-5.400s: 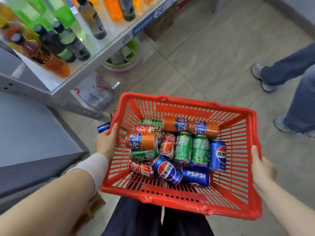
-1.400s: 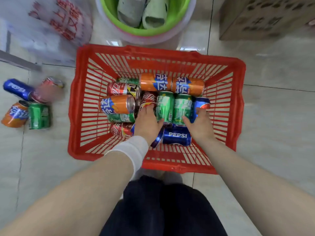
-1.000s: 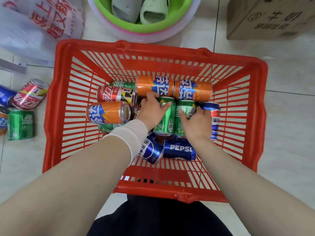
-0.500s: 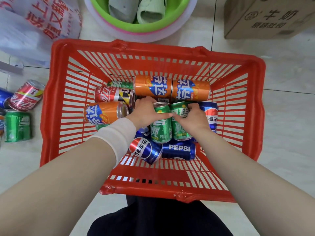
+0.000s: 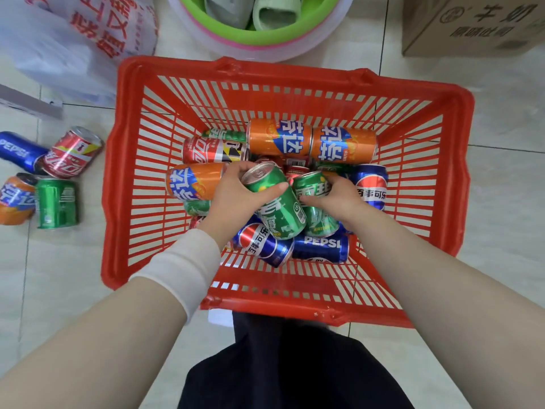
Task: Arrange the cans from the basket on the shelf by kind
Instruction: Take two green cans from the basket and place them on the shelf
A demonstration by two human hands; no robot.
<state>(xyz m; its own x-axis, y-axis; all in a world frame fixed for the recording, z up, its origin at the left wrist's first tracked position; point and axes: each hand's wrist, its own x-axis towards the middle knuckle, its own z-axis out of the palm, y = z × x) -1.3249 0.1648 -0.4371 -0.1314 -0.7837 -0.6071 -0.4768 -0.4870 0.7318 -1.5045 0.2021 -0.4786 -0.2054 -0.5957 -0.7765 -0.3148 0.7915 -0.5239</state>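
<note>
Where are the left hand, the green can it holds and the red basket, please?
left hand [image 5: 231, 197], head view, on the back of the hand.
green can [image 5: 280, 214], head view, on its side wall below the thumb.
red basket [image 5: 295, 72], head view, on its far rim.

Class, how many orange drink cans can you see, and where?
4. Two orange metal cans lie end to end at the red plastic basket's far wall, one beside the left hand, one on the floor, left. Others may be buried.

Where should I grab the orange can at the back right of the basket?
Grip the orange metal can round its middle, from above: it lies on its side, nothing over it, one end butted against a second orange can.
</note>
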